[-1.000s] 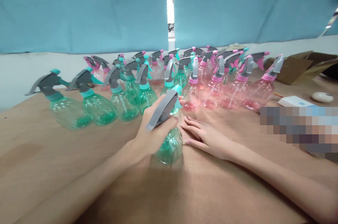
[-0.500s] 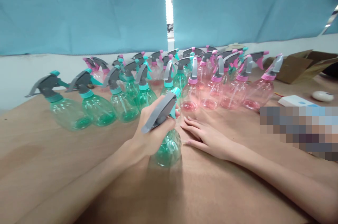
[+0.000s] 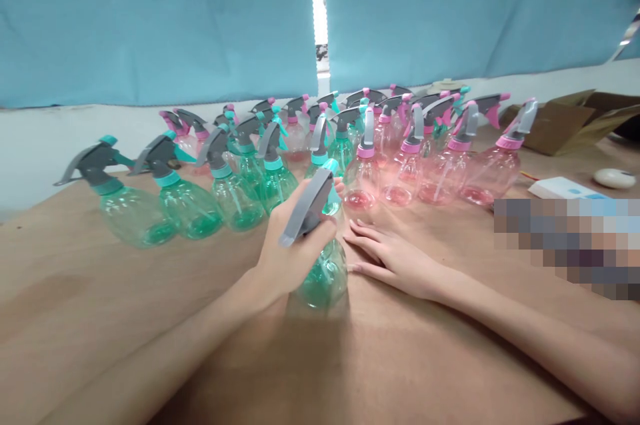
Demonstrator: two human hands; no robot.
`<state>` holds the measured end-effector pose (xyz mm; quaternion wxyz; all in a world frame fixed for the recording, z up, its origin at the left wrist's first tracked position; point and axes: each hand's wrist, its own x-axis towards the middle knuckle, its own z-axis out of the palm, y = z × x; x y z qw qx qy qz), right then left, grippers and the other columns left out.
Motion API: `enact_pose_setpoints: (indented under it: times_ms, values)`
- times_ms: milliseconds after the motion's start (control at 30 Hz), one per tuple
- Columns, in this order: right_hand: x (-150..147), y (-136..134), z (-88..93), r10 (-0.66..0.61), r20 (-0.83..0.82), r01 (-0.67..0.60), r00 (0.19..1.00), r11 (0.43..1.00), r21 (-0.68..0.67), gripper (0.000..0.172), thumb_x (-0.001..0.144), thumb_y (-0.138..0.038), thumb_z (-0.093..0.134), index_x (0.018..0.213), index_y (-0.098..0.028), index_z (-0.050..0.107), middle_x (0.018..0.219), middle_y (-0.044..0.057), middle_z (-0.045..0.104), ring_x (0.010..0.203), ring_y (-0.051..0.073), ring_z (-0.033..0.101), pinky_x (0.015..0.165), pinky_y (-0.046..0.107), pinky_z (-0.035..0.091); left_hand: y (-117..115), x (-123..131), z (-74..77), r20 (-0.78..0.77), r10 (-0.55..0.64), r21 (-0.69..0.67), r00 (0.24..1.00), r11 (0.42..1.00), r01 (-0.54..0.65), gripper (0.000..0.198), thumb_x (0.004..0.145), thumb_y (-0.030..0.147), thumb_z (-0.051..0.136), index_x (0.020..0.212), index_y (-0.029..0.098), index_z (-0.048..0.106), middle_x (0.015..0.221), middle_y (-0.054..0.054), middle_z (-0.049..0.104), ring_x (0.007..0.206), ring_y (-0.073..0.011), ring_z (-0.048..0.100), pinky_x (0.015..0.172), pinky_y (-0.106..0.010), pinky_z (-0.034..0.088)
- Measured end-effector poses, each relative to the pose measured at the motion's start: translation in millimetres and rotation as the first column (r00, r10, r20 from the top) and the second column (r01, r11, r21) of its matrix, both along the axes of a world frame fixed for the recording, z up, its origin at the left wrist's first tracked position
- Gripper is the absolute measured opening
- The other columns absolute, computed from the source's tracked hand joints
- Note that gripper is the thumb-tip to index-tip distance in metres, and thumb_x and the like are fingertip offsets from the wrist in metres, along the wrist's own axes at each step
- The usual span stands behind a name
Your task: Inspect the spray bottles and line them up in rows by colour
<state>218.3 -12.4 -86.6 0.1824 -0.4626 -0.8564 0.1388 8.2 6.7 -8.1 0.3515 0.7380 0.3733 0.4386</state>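
My left hand (image 3: 295,238) is wrapped round the neck of a green spray bottle (image 3: 324,281) with a grey head and turquoise nozzle. The bottle stands close to upright, its nozzle pointing away from me; my fingers partly hide its neck and trigger. My right hand (image 3: 395,258) lies flat on the table (image 3: 425,358), fingers stretched toward the held bottle but apart from it. Beyond the left hand, several green spray bottles (image 3: 193,211) stand in a front row. This row carries on to the right with several pink spray bottles (image 3: 403,178).
More pink and green spray bottles crowd the back, near the blue curtain (image 3: 165,25). At the right are an open cardboard box (image 3: 560,121), a white box (image 3: 563,189) and a white computer mouse (image 3: 614,178). A blurred-out patch covers the right side.
My left hand has shifted slightly right and away from me with the green spray bottle, whose head has turned to point more straight ahead. My right hand stays almost where it was.
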Motion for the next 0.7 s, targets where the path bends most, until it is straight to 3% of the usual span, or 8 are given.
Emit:
enact_pose_setpoints:
  times_ms: [300, 700]
  values:
    - [-0.8, 0.0, 1.4, 0.009, -0.002, -0.009, 1.000, 1.000, 0.016, 0.061, 0.095, -0.057, 0.042, 0.142, -0.018, 0.045, 0.148, 0.015, 0.043, 0.138, 0.033, 0.036, 0.109, 0.052, 0.036, 0.7, 1.4, 0.8, -0.014, 0.012, 0.027, 1.000, 1.000, -0.012, 0.024, 0.081, 0.016, 0.056, 0.103, 0.024, 0.059, 0.072, 0.003, 0.062, 0.060, -0.0146, 0.054, 0.060, -0.030, 0.044]
    - [-1.6, 1.0, -2.2, 0.002, -0.005, -0.002, 1.000, 1.000, -0.014, 0.064, 0.095, -0.058, 0.041, 0.144, -0.016, 0.043, 0.150, 0.016, 0.039, 0.140, 0.033, 0.031, 0.110, 0.052, 0.035, 1.4, 4.0, 4.9, -0.003, -0.023, 0.056, 1.000, 0.998, 0.023, 0.033, 0.077, 0.015, 0.054, 0.108, 0.026, 0.059, 0.067, 0.005, 0.051, 0.055, -0.0131, 0.044, 0.057, -0.029, 0.036]
